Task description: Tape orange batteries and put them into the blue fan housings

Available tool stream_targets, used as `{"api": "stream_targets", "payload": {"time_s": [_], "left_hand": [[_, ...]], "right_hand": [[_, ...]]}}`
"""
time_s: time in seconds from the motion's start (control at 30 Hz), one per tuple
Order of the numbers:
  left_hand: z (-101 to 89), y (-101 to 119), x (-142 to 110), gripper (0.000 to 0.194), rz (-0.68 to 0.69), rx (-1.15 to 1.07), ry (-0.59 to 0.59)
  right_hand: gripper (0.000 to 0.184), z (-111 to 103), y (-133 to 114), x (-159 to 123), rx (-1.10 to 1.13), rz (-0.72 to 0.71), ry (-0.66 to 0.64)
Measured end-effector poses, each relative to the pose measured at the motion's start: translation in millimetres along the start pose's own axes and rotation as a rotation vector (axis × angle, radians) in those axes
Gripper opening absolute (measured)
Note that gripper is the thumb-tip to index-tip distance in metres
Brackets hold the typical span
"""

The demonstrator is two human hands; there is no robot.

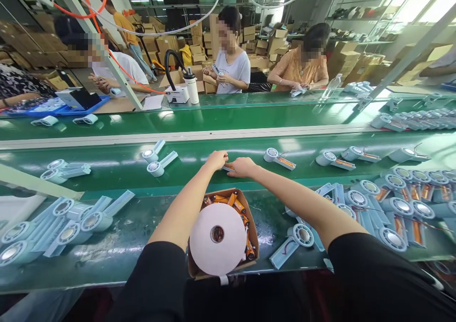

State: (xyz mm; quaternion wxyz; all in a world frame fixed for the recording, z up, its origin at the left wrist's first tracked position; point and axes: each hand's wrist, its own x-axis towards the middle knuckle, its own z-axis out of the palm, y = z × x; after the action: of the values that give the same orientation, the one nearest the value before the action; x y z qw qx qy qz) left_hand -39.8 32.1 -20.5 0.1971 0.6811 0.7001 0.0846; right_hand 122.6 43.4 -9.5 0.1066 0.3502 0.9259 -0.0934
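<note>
Over the green conveyor belt, both my arms reach forward and my hands meet. My left hand [216, 160] is closed around a light-blue handheld fan body [228, 168], mostly hidden by my fingers. My right hand [245, 167] is also closed on it, fingers pressed at its handle. Just below my hands, a cardboard box [257, 260] holds orange battery cells [241, 207] with wires. A large white roll [217, 258] lies on top of them. Right of my hands, a fan body [271, 155] with an orange cell in its open handle lies on the belt.
Fan bodies [71, 232] are piled at the left, and many with orange cells [395, 205] at the right. Others [156, 168] sit along the belt. A slanted metal post [121, 75] stands at left. Across the line, several people [231, 65] work by a white bottle [191, 88].
</note>
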Motion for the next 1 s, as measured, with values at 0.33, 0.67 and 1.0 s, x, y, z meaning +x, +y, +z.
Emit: {"api": "stream_targets", "payload": {"time_s": [0.33, 0.67, 1.0], "left_hand": [[-16.8, -13, -181, 0.062, 0.235, -0.085, 0.018], [30.8, -6, -304, 0.076, 0.416, 0.180, 0.051], [33.3, -5, -356, 0.070, 0.283, 0.096, 0.862]], "right_hand": [[0.040, 17, 21, -155, 0.353, -0.080, 0.397], [0.032, 51, -50, -230, 0.879, -0.072, 0.452], [0.048, 53, -131, -237, 1.144, -0.313, 0.038]]}}
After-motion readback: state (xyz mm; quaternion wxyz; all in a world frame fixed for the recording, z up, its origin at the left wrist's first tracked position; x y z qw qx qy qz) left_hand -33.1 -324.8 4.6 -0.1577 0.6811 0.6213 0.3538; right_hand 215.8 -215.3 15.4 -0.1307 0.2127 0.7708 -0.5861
